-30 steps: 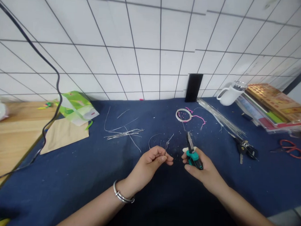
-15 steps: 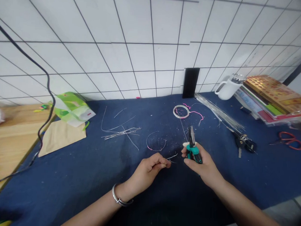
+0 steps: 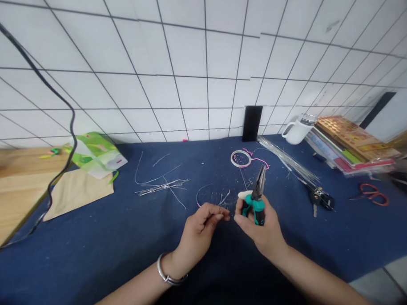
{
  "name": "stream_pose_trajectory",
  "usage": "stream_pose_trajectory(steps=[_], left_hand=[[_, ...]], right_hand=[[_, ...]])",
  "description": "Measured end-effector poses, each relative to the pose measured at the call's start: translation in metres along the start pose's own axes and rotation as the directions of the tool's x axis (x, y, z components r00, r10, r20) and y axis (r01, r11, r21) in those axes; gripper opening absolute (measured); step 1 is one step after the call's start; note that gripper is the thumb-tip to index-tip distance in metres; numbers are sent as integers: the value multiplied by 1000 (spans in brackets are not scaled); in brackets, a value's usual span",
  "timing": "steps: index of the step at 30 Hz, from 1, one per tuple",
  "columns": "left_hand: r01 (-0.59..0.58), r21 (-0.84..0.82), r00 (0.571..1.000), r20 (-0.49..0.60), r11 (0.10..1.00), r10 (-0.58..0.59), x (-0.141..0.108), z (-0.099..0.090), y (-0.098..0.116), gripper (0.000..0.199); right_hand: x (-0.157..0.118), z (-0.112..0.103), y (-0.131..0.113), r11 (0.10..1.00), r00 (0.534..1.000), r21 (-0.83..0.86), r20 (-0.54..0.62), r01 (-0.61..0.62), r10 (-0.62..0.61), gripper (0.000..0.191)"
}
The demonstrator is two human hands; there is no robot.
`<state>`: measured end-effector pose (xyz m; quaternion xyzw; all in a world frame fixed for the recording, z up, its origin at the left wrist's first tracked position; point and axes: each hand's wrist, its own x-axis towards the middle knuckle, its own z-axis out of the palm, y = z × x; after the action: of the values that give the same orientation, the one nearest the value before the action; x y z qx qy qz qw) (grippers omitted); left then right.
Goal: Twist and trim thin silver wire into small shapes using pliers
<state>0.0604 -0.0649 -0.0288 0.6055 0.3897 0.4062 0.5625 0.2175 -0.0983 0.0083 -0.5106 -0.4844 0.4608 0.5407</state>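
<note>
My left hand [image 3: 201, 228], with a silver bangle at the wrist, pinches a short thin wire [image 3: 225, 197] between thumb and forefinger above the blue cloth. To its right, my right hand [image 3: 264, 226] is closed around teal-handled pliers [image 3: 257, 199], whose jaws point up and away. The two hands are close together but apart. A thin curved wire with small pink beads [image 3: 199, 205] lies just beyond my left hand, partly hidden by it. Behind the pliers is a white ring-shaped coil [image 3: 232, 158] with pink thread.
Loose wires [image 3: 162, 186] lie on the cloth at the left, near a tan sheet [image 3: 78, 192] and a green packet [image 3: 96, 153]. At the right are a wire bundle [image 3: 286, 160], keys [image 3: 315, 203], red-handled scissors [image 3: 372, 194], a white mug [image 3: 295, 132] and stacked books [image 3: 351, 140].
The pinched wire now points more steeply upward. My right hand and the pliers have shifted slightly left, closer to my left hand. The whole view has tilted up a little.
</note>
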Motion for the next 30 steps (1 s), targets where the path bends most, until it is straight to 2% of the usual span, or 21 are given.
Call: stream_pose_trajectory(steps=[4, 7, 12, 15, 19, 22, 27, 29, 30], left_hand=[[97, -171, 995, -3, 981, -99, 4, -8, 5, 6], [102, -232, 992, -55, 967, -118, 4, -28, 12, 7], [73, -161, 981, -166, 984, -100, -3, -75, 9, 8], [89, -95, 977, -186, 991, -105, -14, -91, -4, 8], [103, -35, 974, -197, 994, -108, -23, -96, -24, 9], [119, 4, 977, -178, 993, -116, -25, -97, -30, 9], [89, -32, 971, -218, 996, -93, -22, -92, -12, 9], [107, -106, 976, -177, 989, -125, -19, -81, 1, 7], [139, -143, 981, -117, 980, -156, -17, -73, 7, 6]], right_hand=[[2, 1, -2, 999, 999, -22, 5, 35, -35, 32], [1, -3, 0, 999, 1000, -48, 11, 16, -15, 33], [1, -6, 11, 996, 1000, -87, 21, -11, 12, 33], [4, -5, 20, 998, 999, -56, 41, -17, 19, 35], [6, -3, 29, 998, 996, -39, 82, -44, 47, 36], [5, -4, 32, 997, 993, -37, 94, -71, 74, 37], [6, -3, 30, 996, 994, -59, 88, -67, 72, 35], [7, -2, 27, 995, 996, -86, 67, -51, 57, 34], [7, -1, 26, 995, 998, -96, 52, -41, 46, 33]])
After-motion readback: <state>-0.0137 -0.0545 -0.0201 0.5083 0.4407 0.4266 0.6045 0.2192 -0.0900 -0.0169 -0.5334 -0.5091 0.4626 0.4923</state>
